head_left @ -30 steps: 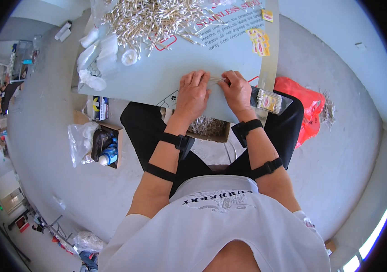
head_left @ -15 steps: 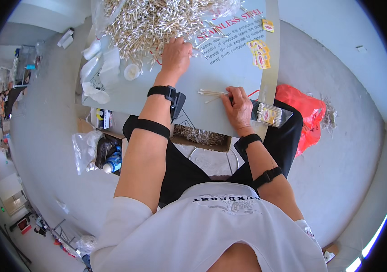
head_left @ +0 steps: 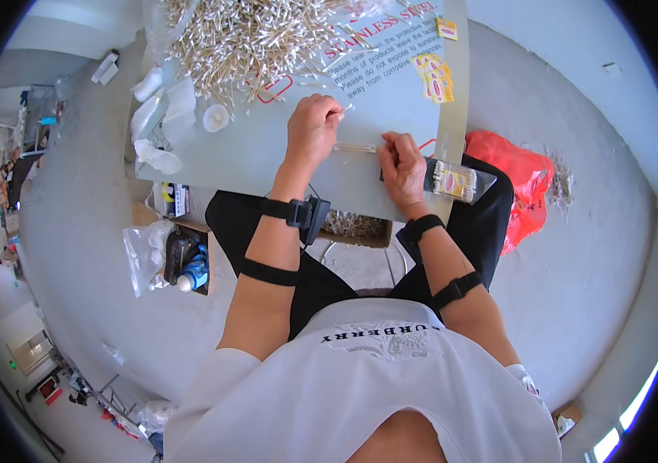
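My left hand (head_left: pixel 315 127) is closed in a pinch above the table, and the white tip of a cotton swab pokes out beyond its fingertips. A few loose cotton swabs (head_left: pixel 354 148) lie side by side on the tabletop, their right ends close by the fingers of my right hand (head_left: pixel 404 170). That hand rests on the table with curled fingers; what they hold, if anything, is hidden. Beside its wrist a clear, dark-edged pack of cotton swabs (head_left: pixel 454 181) with a yellow label sits at the table's edge. A large heap of cotton swabs (head_left: pixel 248 50) covers the far left.
Several yellow cards (head_left: pixel 435 77) and a single yellow card (head_left: pixel 446 28) lie at the right of the table (head_left: pixel 267 166). A small round white container (head_left: pixel 215 118) and white wrapping (head_left: pixel 167 116) are at the left. A red bag (head_left: pixel 510 181) stands on the floor; a box (head_left: pixel 356 229) sits below the table.
My left hand has drawn back from the heap toward me and slightly right, now with a cotton swab. My right hand stays near the loose swabs, its fingers shifted a little.
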Available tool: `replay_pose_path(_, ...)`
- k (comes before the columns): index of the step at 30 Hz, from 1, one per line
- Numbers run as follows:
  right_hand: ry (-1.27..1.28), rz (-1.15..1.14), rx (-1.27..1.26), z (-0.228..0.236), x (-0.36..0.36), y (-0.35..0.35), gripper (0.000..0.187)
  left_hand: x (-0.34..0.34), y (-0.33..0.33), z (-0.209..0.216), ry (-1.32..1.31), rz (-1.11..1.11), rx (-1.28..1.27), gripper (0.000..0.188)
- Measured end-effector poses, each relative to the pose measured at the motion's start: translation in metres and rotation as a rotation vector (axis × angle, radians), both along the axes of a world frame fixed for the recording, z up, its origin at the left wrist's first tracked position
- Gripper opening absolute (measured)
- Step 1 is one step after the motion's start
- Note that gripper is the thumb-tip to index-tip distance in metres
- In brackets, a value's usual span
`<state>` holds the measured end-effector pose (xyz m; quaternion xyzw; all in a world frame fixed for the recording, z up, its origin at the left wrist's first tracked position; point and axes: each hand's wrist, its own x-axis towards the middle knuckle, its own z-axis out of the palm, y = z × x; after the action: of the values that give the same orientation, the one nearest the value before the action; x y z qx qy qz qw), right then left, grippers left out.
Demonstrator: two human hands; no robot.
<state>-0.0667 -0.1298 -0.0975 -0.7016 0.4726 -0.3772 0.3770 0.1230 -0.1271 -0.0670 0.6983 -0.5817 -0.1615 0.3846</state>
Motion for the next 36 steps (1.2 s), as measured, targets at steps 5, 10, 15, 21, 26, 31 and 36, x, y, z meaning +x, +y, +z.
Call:
replay_pose_path(5,-0.143,-0.085,0.023,-0.020,-0.007,-0.010,0.013,-0.024,0.049,0.021,0.293,-0.230,0.236,0.006)
replay_pose_path(10,-0.238,-0.020,0.119,-0.012,-0.011,-0.013,0.016,-0.041,0.097,0.013,0.356,-0.373,0.454,0.006)
replay_pose_path(15,-0.345,0.318,0.371,0.019,-0.030,0.001,0.019,-0.050,0.110,0.013,0.530,-0.177,0.366,0.005)
replay_pose_path(21,-0.111,0.436,0.551,0.030,-0.038,0.030,0.017,-0.050,0.114,0.027,0.441,-0.131,0.365,0.005)
replay_pose_path(26,0.052,0.527,0.498,0.019,-0.049,0.044,0.013,-0.040,0.118,0.027,0.496,-0.089,0.277,0.006)
replay_pose_path(31,0.429,0.679,0.191,0.027,-0.049,0.051,0.019,-0.036,0.120,0.028,0.515,-0.061,0.251,0.005)
replay_pose_path(36,0.195,0.566,0.339,0.043,-0.045,0.045,0.025,-0.039,0.120,0.035,0.490,-0.082,0.283,0.005)
